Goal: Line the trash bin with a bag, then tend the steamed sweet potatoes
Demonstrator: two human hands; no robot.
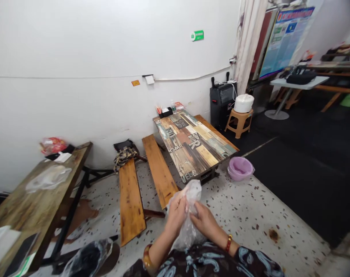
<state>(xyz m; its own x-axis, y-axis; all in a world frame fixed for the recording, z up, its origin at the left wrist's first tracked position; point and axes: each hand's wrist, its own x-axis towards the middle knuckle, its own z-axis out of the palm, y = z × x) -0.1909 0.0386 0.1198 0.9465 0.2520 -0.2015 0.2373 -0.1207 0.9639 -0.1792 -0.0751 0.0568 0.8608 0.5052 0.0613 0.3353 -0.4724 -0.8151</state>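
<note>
- Left hand is closed in a pinch on crumpled see-through film, a clear plastic bag, held low in front of the wearer's body at six o'clock in the view
- Right hand grasps the same bag from its three o'clock side, fingers curled in; the plastic partly hides its fingertips
- Part of the bag pokes up past the hands towards twelve o'clock; the rest droops towards six, near the wearer's patterned top; whether it is one layer or several I cannot tell
- Handling it well, in my judgement, calls for light, opposed pinches: one hand anchors an edge while the other's thumb rubs sideways to part clinging layers
- Thin film like this probably slips and creases, so small, slow tugs seem safer than a hard pull that could tear it
- Taking the hands as the clock's centre, a patchwork-print tabletop stands at twelve, a wooden bench at eleven, and a purple basin on the floor between one and two
- At nine, well apart, a brown wooden tabletop carries a flattened white plastic bag
</note>
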